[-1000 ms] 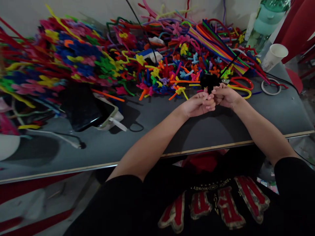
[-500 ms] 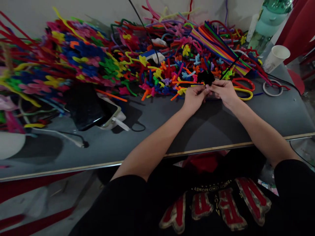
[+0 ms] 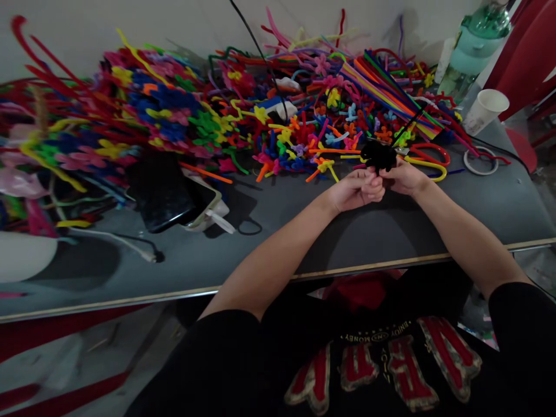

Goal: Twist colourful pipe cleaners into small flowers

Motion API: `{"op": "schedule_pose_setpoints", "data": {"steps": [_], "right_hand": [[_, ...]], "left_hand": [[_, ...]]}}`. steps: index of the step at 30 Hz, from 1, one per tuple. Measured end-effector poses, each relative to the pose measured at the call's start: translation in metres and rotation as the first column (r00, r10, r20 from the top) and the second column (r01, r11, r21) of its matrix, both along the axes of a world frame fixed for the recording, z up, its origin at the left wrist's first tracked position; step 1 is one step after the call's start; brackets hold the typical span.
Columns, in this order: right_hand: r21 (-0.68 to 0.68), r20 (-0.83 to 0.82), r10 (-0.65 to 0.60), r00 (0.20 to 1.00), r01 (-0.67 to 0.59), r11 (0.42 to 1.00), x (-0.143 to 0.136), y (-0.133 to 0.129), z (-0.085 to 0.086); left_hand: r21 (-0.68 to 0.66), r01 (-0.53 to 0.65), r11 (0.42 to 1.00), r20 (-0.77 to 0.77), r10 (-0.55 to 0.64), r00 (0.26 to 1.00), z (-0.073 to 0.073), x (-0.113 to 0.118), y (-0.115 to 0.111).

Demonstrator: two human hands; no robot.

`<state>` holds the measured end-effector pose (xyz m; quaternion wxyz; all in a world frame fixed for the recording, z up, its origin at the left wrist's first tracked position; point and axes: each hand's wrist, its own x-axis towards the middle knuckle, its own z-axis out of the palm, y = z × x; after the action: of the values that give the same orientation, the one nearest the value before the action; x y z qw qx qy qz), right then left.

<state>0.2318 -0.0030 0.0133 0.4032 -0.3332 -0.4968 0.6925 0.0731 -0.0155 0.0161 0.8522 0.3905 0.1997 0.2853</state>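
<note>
A black fuzzy pipe-cleaner flower (image 3: 379, 156) stands above my fingertips, with a dark stem end running down between the hands. My left hand (image 3: 359, 190) is closed around its lower part, the fingers curled in. From the other side my right hand (image 3: 406, 176) pinches it just under the black petals. Both hands are close together over the front of the pile. Behind the flower lie small colourful pipe-cleaner flowers (image 3: 299, 149) and a bundle of straight pipe cleaners (image 3: 382, 87).
Scissors with red and yellow handles (image 3: 430, 155) and a roll of tape (image 3: 480, 161) lie right of my hands. A paper cup (image 3: 485, 111) and a green bottle (image 3: 473, 49) stand beyond. A black phone (image 3: 158, 194) and a white cable (image 3: 117, 240) are on the left.
Both hands have come slightly nearer to me with the black flower. My left fingers have curled further around its lower part. The view has shifted a little.
</note>
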Motion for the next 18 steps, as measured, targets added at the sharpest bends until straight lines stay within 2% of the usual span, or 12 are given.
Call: {"op": "schedule_pose_setpoints", "data": {"steps": [1, 3, 5, 6, 8, 10, 11, 13, 15, 18], "right_hand": [[0.008, -0.013, -0.034, 0.999, 0.034, 0.999, 0.0, 0.001, 0.0], [0.018, -0.058, -0.142, 0.988, 0.144, 0.989, -0.002, 0.004, 0.001], [0.056, -0.076, -0.27, 0.96, 0.274, 0.96, -0.004, 0.007, 0.0], [0.074, -0.074, -0.317, 0.946, 0.322, 0.944, -0.005, 0.008, 0.0], [0.101, -0.04, -0.358, 0.933, 0.36, 0.927, -0.007, 0.009, -0.001], [0.109, -0.004, -0.353, 0.936, 0.352, 0.93, -0.008, 0.009, -0.002], [0.105, 0.001, -0.339, 0.941, 0.337, 0.935, -0.007, 0.009, -0.002], [0.088, -0.011, -0.296, 0.955, 0.295, 0.951, -0.006, 0.007, -0.001], [0.079, -0.038, -0.247, 0.968, 0.249, 0.965, -0.005, 0.005, -0.001], [0.099, -0.062, -0.178, 0.982, 0.183, 0.978, -0.008, 0.0, 0.001]], "left_hand": [[0.014, -0.048, 0.999, -0.013, 0.049, 0.999, -0.002, 0.001, 0.001], [0.087, -0.243, 0.966, -0.064, 0.248, 0.967, -0.006, 0.003, 0.003], [0.228, -0.425, 0.876, -0.11, 0.457, 0.883, -0.008, 0.005, 0.006], [0.304, -0.478, 0.824, -0.12, 0.531, 0.839, -0.008, 0.006, 0.006], [0.422, -0.498, 0.758, -0.126, 0.593, 0.796, -0.008, 0.007, 0.006], [0.424, -0.494, 0.759, -0.113, 0.586, 0.802, -0.005, 0.008, 0.004], [0.373, -0.488, 0.789, -0.104, 0.558, 0.823, -0.002, 0.008, 0.002], [0.193, -0.429, 0.882, -0.072, 0.449, 0.891, 0.005, 0.008, -0.003], [0.011, -0.306, 0.952, -0.029, 0.306, 0.952, 0.013, 0.007, -0.008], [-0.143, -0.175, 0.974, 0.006, 0.178, 0.984, 0.021, 0.002, -0.013]]}}
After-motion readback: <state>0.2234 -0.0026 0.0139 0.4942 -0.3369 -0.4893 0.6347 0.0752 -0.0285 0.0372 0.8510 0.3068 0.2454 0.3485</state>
